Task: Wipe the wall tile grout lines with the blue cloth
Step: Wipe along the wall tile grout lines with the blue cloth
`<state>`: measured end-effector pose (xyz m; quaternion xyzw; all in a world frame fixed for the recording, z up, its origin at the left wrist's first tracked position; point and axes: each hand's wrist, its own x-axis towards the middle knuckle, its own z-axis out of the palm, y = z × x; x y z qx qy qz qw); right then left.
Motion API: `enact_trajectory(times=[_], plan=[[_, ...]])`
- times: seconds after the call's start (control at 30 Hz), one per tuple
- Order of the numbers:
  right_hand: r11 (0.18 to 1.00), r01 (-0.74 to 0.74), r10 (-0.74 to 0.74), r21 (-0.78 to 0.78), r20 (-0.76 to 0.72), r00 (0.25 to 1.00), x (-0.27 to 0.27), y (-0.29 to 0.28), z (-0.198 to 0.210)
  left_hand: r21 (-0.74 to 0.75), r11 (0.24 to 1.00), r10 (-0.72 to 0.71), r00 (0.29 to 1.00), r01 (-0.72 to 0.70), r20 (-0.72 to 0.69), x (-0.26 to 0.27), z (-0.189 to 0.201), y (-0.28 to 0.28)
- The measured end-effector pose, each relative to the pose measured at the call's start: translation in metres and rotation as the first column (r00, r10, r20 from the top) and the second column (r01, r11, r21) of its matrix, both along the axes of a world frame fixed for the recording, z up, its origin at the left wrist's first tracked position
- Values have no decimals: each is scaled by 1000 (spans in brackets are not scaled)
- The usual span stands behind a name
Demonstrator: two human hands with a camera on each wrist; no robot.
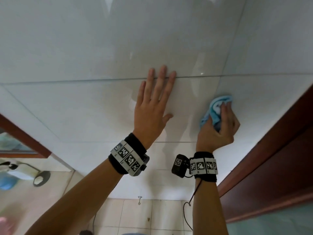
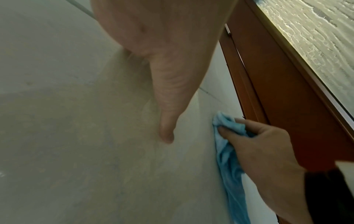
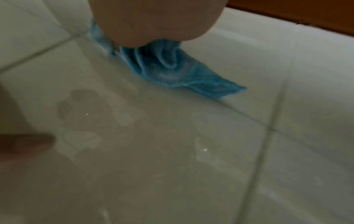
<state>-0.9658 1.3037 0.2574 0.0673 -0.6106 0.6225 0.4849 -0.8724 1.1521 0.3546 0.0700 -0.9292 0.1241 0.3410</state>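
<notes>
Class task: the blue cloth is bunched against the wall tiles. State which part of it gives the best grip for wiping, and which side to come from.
Grip the blue cloth at its thick bunched folds, coming from the open room side, as the right hand does. The folds give bulk to squeeze, its face lies on the wall tile, and the loose tail hangs below.

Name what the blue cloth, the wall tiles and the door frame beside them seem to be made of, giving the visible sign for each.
Blue cloth: soft, matte fabric, perhaps microfibre; it bunches into folds in the right hand.
Wall tiles: glazed ceramic, probably; the glossy surface reflects light and the left hand.
Door frame: reddish-brown wood or wood-look finish, smooth; no grain is discernible.
</notes>
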Motion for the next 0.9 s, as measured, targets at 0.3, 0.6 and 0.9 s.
enact_trajectory(times=[0.3, 0.6, 0.9], plan=[[995, -29, 25, -100, -36, 999, 4, -3, 60, 55, 993, -103, 994, 105, -43, 4, 3, 0], [900, -118, 201, 420, -159, 967, 58, -80, 58, 176, 930, -202, 847, 324, -492, 34, 57, -50], [989, 41, -65, -145, -170, 983, -9, -6, 153, 234, 953, -66, 882, 194, -466, 39, 76, -90]])
